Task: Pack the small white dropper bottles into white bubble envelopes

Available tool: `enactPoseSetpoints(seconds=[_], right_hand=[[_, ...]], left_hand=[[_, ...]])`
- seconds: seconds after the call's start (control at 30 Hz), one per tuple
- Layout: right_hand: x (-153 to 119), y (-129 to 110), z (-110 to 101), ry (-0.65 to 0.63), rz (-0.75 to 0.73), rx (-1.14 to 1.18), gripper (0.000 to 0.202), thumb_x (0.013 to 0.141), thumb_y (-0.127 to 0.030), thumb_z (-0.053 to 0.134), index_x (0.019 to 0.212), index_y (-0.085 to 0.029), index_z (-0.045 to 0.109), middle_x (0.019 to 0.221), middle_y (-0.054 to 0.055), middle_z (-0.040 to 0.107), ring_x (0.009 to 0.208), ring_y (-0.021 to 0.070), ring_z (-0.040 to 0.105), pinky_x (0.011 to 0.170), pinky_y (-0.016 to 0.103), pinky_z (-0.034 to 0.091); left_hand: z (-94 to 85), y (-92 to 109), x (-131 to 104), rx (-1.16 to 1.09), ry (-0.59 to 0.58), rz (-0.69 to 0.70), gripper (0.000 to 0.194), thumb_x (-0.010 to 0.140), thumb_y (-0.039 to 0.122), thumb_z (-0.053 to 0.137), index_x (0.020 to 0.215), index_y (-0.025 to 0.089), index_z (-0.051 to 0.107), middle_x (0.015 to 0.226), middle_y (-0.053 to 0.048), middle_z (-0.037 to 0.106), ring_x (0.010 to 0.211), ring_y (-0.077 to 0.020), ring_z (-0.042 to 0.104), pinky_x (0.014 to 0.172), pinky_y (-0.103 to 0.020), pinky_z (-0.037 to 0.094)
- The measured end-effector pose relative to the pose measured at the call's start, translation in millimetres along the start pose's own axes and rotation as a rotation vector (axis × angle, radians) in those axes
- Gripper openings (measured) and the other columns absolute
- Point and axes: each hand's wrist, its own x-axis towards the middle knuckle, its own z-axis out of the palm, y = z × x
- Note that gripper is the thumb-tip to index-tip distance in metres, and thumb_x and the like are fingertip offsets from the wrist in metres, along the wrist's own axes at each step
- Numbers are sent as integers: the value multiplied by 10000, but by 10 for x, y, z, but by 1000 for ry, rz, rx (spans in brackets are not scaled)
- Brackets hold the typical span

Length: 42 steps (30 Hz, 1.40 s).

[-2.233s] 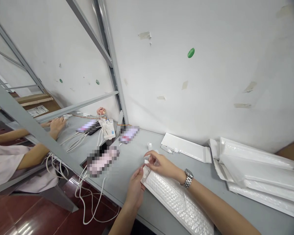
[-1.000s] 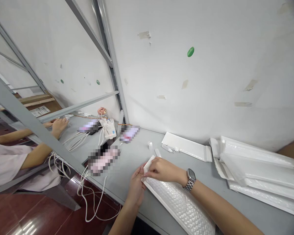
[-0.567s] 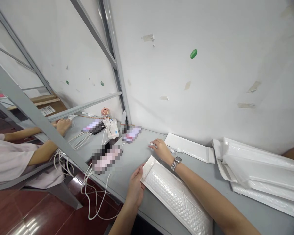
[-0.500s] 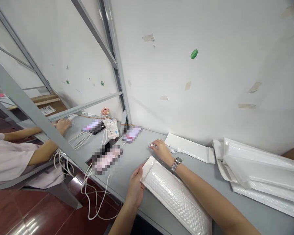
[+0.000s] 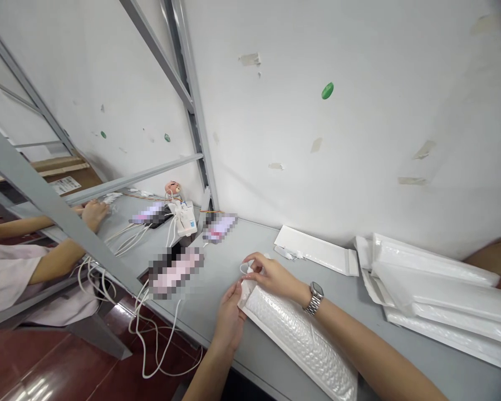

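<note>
A white bubble mailer [image 5: 300, 340] lies slantwise over the grey table in front of me. My left hand [image 5: 230, 314] is closed on its far left corner, thumb on top. Above that same end, my right hand [image 5: 273, 277] pinches a small white looped cord [image 5: 245, 268] between thumb and fingers. The cord is at the mailer's end; whether any of it is inside I cannot tell. Behind my right hand, several small white pieces [image 5: 291, 254] lie beside a flat white mailer [image 5: 317, 249] near the wall.
More white mailers [image 5: 438, 295] are piled at the right, with a cardboard box [image 5: 495, 262] behind. At left stand a metal rack post [image 5: 62, 206], blurred-out devices [image 5: 177, 271], a white power strip [image 5: 186, 220] and hanging white cables [image 5: 140, 328]. Another person's hands [image 5: 92, 214] are beyond the post.
My right hand has come from the table beyond the mailer to the mailer's end, bringing the small white cord. My left hand keeps its hold on the corner. The view has shifted slightly.
</note>
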Motion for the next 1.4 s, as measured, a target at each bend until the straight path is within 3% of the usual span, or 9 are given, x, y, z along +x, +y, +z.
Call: enactPoseSetpoints(seconds=[0.2, 0.47, 0.63, 0.77, 0.9, 1.0, 1.1, 1.2, 1.4], right_hand=[[-73, -55, -69, -186, -125, -229, 116, 827, -297, 590, 854, -189, 619, 722, 19, 644, 706, 163, 578, 641, 262, 410], [-200, -65, -17, -164, -130, -223, 376, 880, -415, 485, 600, -175, 554, 559, -25, 516, 538, 101, 452, 543, 229, 349], [-216, -94, 20, -332, -107, -297, 510, 880, -444, 476, 457, -160, 486, 402, -68, 318, 430, 73, 318, 517, 234, 321], [-247, -103, 7, -169, -179, -239, 339, 854, -422, 532, 652, -163, 615, 721, 37, 592, 770, 156, 538, 758, 285, 422], [-304, -7, -109, 216, 35, -80, 481, 771, -403, 635, 1195, -217, 503, 1161, 99, 509, 1053, 206, 473, 905, 359, 395], [-374, 105, -217, 59, 310, 95, 420, 699, -474, 672, 982, -176, 586, 845, 22, 548, 734, 150, 515, 656, 280, 434], [-479, 155, -296, -171, 442, 267, 409, 711, -546, 616, 621, -161, 514, 555, -65, 359, 478, 66, 315, 443, 218, 253], [-590, 115, -348, -95, 427, 315, 426, 718, -535, 612, 575, -168, 449, 547, -70, 305, 479, 56, 247, 436, 222, 184], [-737, -8, -412, 9, 426, 273, 401, 733, -505, 610, 580, -171, 450, 573, -59, 316, 509, 67, 263, 451, 228, 206]], left_hand=[[-26, 11, -11, 9, -55, -7, 228, 751, 201, 651, 955, 100, 670, 826, -95, 731, 720, -187, 684, 590, -232, 498], [-19, -13, -26, 35, -80, 9, 332, 653, 271, 727, 943, 114, 693, 860, -105, 734, 839, -238, 674, 665, -265, 490], [-9, -45, -60, 61, -123, -8, 384, 597, 333, 766, 917, 130, 710, 888, -100, 732, 881, -255, 664, 685, -277, 492], [-14, 7, -64, 53, -91, -2, 351, 649, 305, 733, 946, 121, 694, 891, -102, 732, 891, -245, 662, 676, -268, 500], [-9, 108, -49, 20, -49, 50, 294, 766, 265, 626, 1023, 126, 662, 994, -109, 714, 951, -239, 649, 769, -296, 509], [14, 150, -68, 1, -101, 78, 313, 823, 308, 565, 1077, 142, 644, 1102, -103, 679, 1068, -253, 598, 896, -332, 476], [51, 158, -111, -30, -236, -20, 483, 864, 497, 440, 1120, 135, 631, 1157, -114, 652, 1154, -278, 537, 976, -373, 428], [95, 148, -156, -16, -340, -167, 611, 842, 595, 389, 1120, 110, 635, 1148, -134, 653, 1172, -299, 519, 1000, -402, 408], [159, 54, -200, 99, -400, -152, 434, 771, 364, 653, 1147, 152, 617, 1095, -109, 682, 1086, -267, 589, 957, -371, 447]])
